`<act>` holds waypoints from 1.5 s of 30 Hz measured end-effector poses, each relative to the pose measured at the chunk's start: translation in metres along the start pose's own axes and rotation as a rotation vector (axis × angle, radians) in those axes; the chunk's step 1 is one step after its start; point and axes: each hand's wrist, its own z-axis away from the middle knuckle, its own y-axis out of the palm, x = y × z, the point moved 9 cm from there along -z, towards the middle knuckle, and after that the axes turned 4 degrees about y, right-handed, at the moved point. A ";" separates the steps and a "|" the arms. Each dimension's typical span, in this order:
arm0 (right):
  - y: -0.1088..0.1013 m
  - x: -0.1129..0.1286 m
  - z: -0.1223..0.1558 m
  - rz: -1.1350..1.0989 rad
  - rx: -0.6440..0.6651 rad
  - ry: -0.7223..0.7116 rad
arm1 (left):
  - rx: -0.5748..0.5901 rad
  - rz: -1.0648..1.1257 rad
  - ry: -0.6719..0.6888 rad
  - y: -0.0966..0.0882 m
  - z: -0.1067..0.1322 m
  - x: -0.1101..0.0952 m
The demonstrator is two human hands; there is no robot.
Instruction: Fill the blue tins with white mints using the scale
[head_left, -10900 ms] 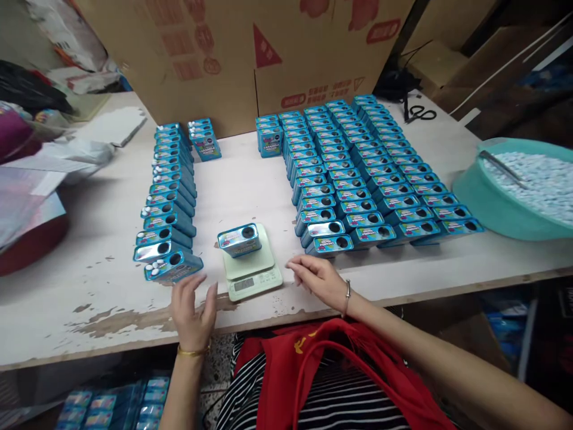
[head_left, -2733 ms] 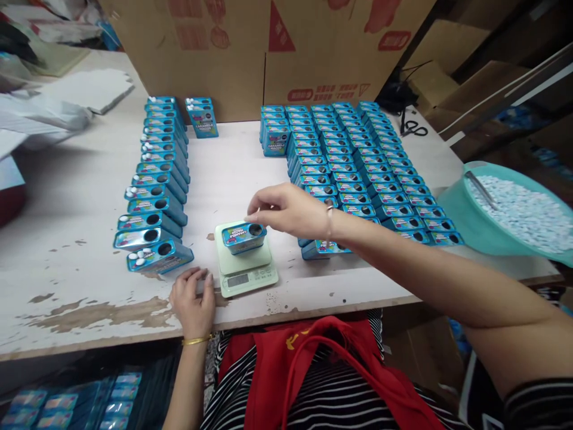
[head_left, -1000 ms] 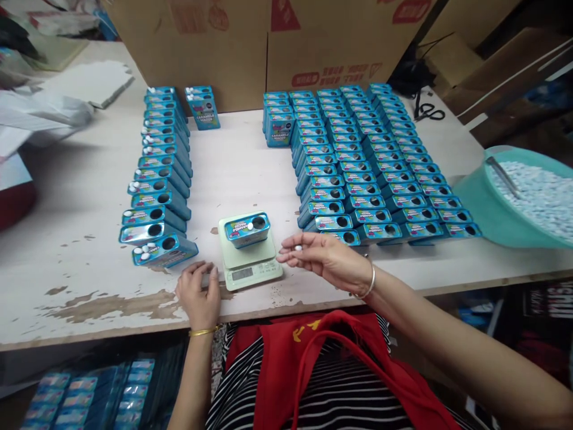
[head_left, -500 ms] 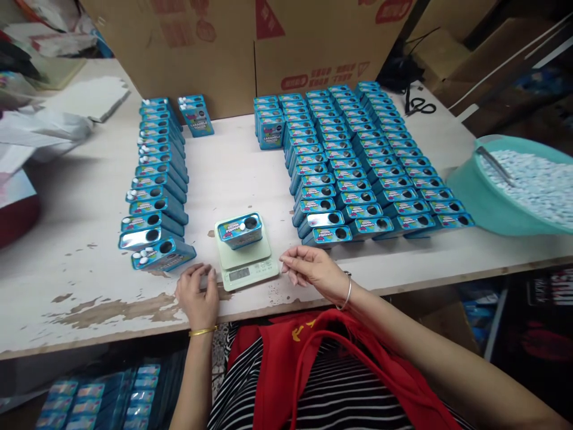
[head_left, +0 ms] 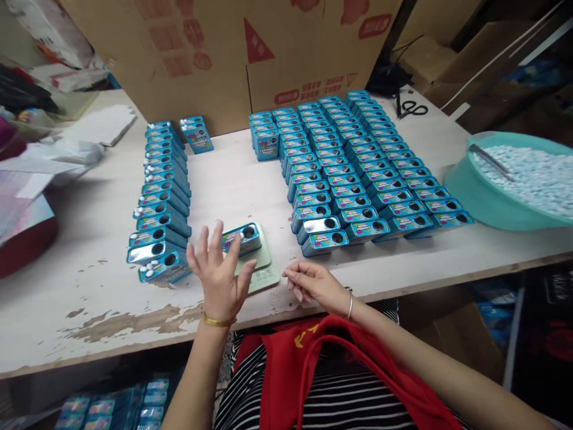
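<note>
My left hand (head_left: 220, 279) is raised with its fingers spread, in front of a pale green kitchen scale (head_left: 265, 277). It hides the scale's display and part of the blue candy tin (head_left: 251, 243) standing on the scale. A white candy lies on that tin's top, beside the round dark opening. I cannot tell whether my left fingertips touch the tin. To the right of the scale, my right hand (head_left: 316, 282) rests near the table edge with thumb and fingertips pinched together. Whatever it may hold is too small to make out.
A row of blue tins (head_left: 154, 222), some topped with white candies, stands at left. Several rows of tins (head_left: 326, 242) fill the right. A turquoise basin (head_left: 465, 194) holds pale candies and a metal scoop. Scissors (head_left: 412, 108) lie behind, near a big cardboard box (head_left: 215, 77).
My left hand has lifted off the table and moved up and right to the tin on the scale, its fingers spreading. My right hand has barely moved. The camera view has shifted slightly.
</note>
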 end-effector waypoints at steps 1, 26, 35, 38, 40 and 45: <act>-0.001 -0.002 0.000 -0.010 0.004 0.006 | 0.024 0.003 0.017 0.006 -0.004 -0.002; 0.002 -0.018 0.007 0.050 0.057 0.062 | -0.031 -0.042 -0.416 0.004 0.133 0.088; 0.026 0.070 -0.002 0.298 -0.051 -0.324 | -0.050 -0.050 -0.395 0.002 0.134 0.086; 0.047 0.113 -0.014 0.458 -0.048 -0.511 | -0.065 -0.054 -0.395 0.000 0.134 0.088; 0.056 0.128 -0.024 0.566 -0.040 -0.561 | -0.081 -0.060 -0.381 -0.001 0.134 0.087; 0.054 0.136 -0.025 0.697 -0.069 -0.610 | -0.090 -0.063 -0.372 -0.001 0.134 0.086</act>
